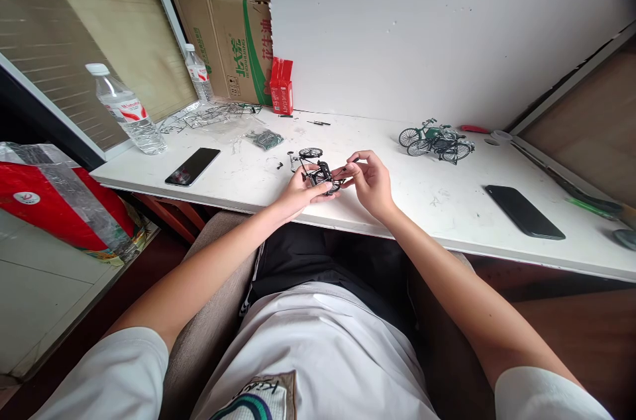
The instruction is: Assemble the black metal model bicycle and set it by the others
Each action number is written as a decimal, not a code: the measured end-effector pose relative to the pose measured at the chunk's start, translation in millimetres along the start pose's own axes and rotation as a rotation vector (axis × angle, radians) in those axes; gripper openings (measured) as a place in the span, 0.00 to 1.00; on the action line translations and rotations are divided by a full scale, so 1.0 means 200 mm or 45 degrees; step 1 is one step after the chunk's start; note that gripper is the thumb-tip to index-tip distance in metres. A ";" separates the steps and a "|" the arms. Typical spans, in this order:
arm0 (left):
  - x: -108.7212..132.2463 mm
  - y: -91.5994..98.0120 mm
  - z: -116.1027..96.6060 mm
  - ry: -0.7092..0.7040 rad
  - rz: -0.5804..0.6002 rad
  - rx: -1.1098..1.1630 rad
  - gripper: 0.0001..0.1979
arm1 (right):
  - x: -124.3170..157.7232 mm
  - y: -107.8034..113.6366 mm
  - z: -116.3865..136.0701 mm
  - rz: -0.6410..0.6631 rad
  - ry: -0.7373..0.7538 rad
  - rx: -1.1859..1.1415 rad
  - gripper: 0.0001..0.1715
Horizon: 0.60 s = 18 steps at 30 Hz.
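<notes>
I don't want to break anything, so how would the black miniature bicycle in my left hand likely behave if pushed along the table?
The black miniature bicycle is probably light, being small enough for your left hand to hold. Its thin handlebars look easily bent. On its narrow wheels, it could roll or tip sideways.

Matt cardboard carton [223,42], glossy phone [193,166]

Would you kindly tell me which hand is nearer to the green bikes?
The right hand, which is left of the green bikes and apart from them. The left hand is farther left, holding the black bike.
</notes>
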<state>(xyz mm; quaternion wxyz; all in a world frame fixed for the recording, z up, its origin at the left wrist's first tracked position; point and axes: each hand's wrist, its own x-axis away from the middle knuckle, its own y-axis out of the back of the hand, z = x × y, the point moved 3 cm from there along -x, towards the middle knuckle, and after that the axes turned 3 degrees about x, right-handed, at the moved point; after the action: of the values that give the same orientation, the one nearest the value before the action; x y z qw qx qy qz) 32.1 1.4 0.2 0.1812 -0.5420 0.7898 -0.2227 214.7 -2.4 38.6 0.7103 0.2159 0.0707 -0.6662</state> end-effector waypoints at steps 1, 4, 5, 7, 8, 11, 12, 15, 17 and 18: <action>0.00 0.00 0.00 0.000 0.000 0.000 0.32 | 0.00 0.00 0.00 0.004 0.007 -0.002 0.34; 0.00 0.01 0.00 0.000 -0.006 -0.002 0.32 | 0.00 0.00 0.00 0.008 0.041 -0.002 0.32; 0.00 0.01 0.01 -0.002 -0.007 -0.002 0.32 | 0.00 0.00 0.00 0.010 0.049 0.003 0.31; 0.00 0.01 0.01 -0.009 -0.005 -0.006 0.33 | 0.00 0.01 0.00 0.017 0.069 0.018 0.29; 0.00 0.01 0.01 -0.012 -0.003 -0.009 0.33 | -0.01 0.01 -0.01 0.021 0.089 0.025 0.29; 0.00 0.01 0.01 -0.018 -0.001 -0.021 0.34 | -0.01 0.01 -0.01 0.032 0.181 0.036 0.26; 0.00 0.01 0.01 -0.019 -0.003 -0.029 0.35 | -0.01 0.01 -0.01 0.033 0.208 0.038 0.25; -0.01 0.01 0.02 -0.016 -0.012 -0.063 0.37 | -0.01 0.01 -0.02 0.033 0.237 0.053 0.23; -0.01 0.02 0.02 -0.021 -0.013 -0.080 0.38 | 0.00 0.01 -0.02 0.029 0.238 0.067 0.23; -0.01 0.02 0.03 -0.025 -0.012 -0.085 0.37 | 0.00 0.01 -0.01 0.028 0.235 0.072 0.23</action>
<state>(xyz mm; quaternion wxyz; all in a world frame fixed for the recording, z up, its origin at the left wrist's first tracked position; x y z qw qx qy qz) 33.0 3.8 -6.0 0.1696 -0.5537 0.7923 -0.1920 217.1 -0.8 36.6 0.7018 0.2971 0.1148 -0.6372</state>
